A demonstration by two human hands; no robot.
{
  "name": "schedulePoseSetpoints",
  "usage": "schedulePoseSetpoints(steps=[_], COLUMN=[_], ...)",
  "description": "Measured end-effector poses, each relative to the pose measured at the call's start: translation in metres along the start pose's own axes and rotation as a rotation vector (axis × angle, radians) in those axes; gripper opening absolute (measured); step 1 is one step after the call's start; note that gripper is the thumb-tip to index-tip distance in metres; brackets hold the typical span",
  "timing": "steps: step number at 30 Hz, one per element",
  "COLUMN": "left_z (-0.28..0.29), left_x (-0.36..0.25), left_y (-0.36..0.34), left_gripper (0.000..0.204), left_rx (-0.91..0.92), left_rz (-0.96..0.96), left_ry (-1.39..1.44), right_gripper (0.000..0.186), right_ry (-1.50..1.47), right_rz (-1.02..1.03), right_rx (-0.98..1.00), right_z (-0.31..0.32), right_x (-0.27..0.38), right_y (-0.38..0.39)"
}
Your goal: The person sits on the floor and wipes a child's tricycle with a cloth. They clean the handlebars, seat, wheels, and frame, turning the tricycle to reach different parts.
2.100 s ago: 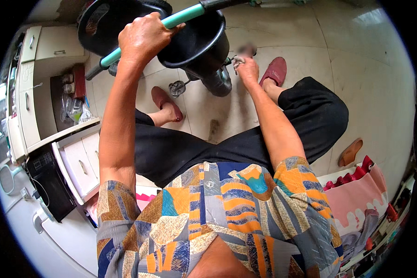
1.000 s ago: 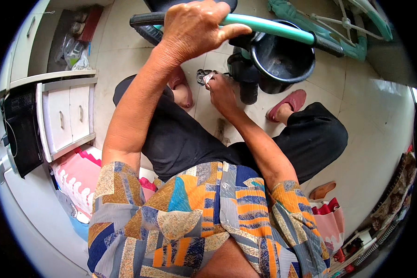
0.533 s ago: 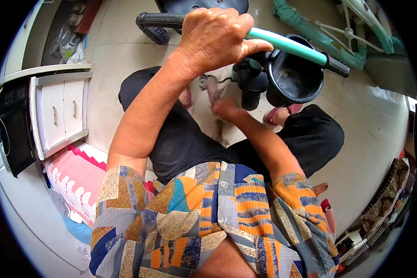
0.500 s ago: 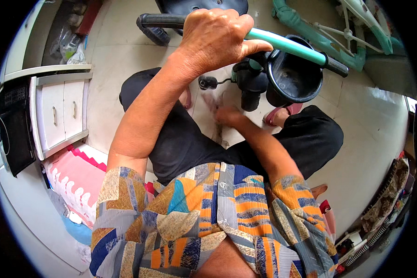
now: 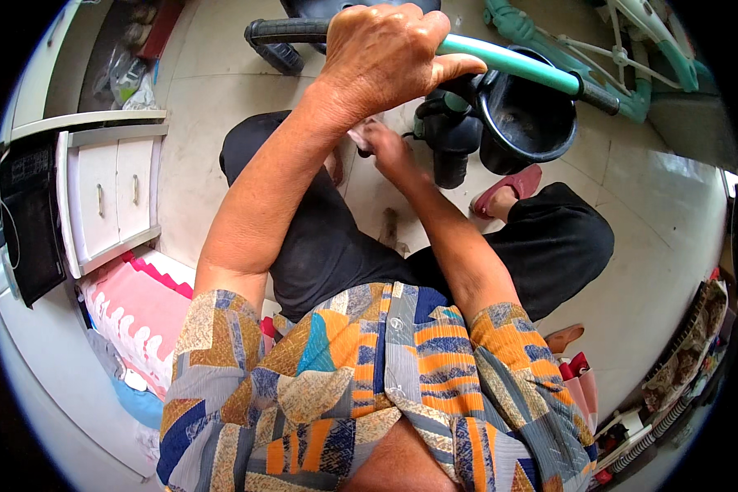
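Gripping the teal handlebar (image 5: 500, 59) from above, the left hand (image 5: 381, 57) has its fingers wrapped shut around it. The right hand (image 5: 385, 148) pinches a small fitting below, beside the black basket (image 5: 525, 123); its grip is partly hidden. Fastening looks unfinished.

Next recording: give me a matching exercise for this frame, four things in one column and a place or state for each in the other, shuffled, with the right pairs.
Things:
1. left hand
2. right hand
3. round black plastic tub
4. white two-door cabinet

Places or states:
A. stands at the left, doors shut
B. closed in a grip around the teal handlebar
C. hangs under the bar's right half, open top showing
D. reaches down below the bar, beside the black cylindrical part

Pairs: 1-B, 2-D, 3-C, 4-A
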State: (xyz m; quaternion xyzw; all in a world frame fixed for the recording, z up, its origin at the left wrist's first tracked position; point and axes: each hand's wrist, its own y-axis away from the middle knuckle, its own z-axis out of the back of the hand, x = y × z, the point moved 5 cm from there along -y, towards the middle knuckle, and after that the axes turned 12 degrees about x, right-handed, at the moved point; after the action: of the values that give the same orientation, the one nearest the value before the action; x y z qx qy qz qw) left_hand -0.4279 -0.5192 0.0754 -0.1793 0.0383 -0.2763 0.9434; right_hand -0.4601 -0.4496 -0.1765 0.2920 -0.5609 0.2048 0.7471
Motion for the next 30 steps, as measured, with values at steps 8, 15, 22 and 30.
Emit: schedulePoseSetpoints(steps=[8, 15, 22, 30], left_z=[0.003, -0.003, -0.002, -0.008], left_x=[-0.011, -0.007, -0.008, -0.008], left_y=[0.005, 0.005, 0.005, 0.007], left_gripper=[0.059, 0.06, 0.062, 0.061], left_rx=[-0.001, 0.023, 0.008, 0.061], left_rz=[-0.018, -0.002, -0.039, -0.007], left_ry=[-0.014, -0.045, -0.059, -0.075], right_gripper=[0.036, 0.023, 0.018, 0.02], right_ry=[0.71, 0.434, 0.278, 0.383], right_rz=[-0.228, -0.018, 0.043, -0.207], right_rx=[0.368, 0.107, -0.166, 0.044], right_z=[-0.066, -0.057, -0.008, -0.032], right_x=[-0.116, -0.052, -0.01, -0.088], right_y=[0.066, 0.059, 0.0, 0.044])
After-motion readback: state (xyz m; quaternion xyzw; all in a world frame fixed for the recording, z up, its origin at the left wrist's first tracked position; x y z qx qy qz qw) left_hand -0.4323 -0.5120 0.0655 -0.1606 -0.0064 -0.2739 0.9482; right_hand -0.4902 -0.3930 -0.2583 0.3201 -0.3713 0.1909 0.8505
